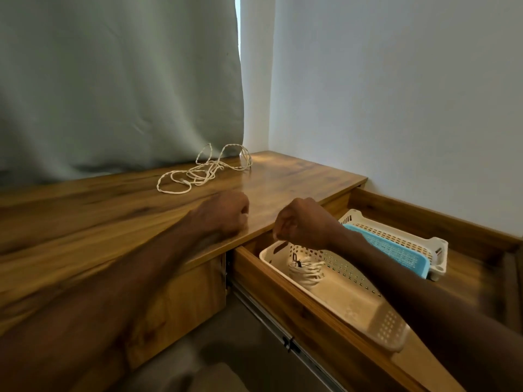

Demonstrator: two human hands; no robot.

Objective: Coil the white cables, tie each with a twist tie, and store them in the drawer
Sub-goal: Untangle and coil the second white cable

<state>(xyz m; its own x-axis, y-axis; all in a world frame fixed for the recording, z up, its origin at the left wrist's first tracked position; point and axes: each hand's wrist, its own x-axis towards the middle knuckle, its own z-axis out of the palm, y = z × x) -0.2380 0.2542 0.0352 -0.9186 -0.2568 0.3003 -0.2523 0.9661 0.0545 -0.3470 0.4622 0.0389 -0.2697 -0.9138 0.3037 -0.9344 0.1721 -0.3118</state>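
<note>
A loose white cable (202,172) lies tangled on the wooden desktop (99,222) near the curtain. A coiled white cable (307,271), bound with a dark twist tie (296,260), lies in a cream basket (353,301) inside the open drawer (283,292). My left hand (225,212) rests on the desktop near its front edge, fingers curled, nothing seen in it. My right hand (301,222) hovers over the drawer's back corner above the cream basket, fingers curled, with no object visible in it.
A blue basket (396,250) nested in a white basket (402,236) sits further right in the drawer. A grey-green curtain (113,80) hangs behind the desk and a white wall (396,94) stands to the right. The drawer's metal slide rail (283,329) is exposed below.
</note>
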